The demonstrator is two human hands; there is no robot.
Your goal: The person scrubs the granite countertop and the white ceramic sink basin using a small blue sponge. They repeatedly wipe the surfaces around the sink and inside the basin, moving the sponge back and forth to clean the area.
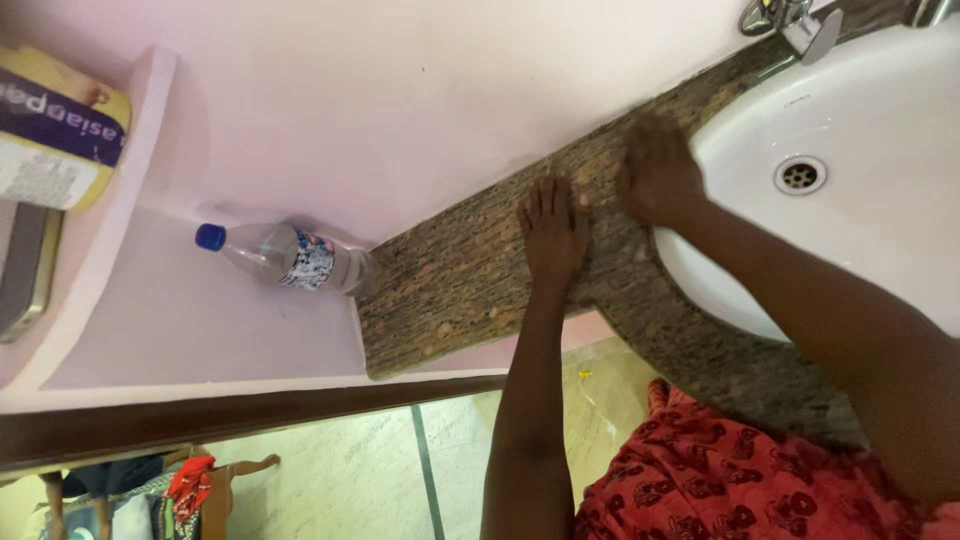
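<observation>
My left hand (552,230) lies flat, fingers spread, on the brown speckled granite counter (460,285) and holds nothing. My right hand (660,172) is blurred and presses on the same counter right beside the rim of the white sink (880,120). Its fingers look curled, and I cannot tell whether anything is under them. The two hands are close together, a hand's width apart.
A clear plastic bottle (290,257) with a blue cap lies on the pink ledge (180,320) next to the counter's end. A yellow and blue container (55,125) stands farther along. The sink has a metal drain (800,174) and a tap (800,25). A tiled floor (350,480) shows below.
</observation>
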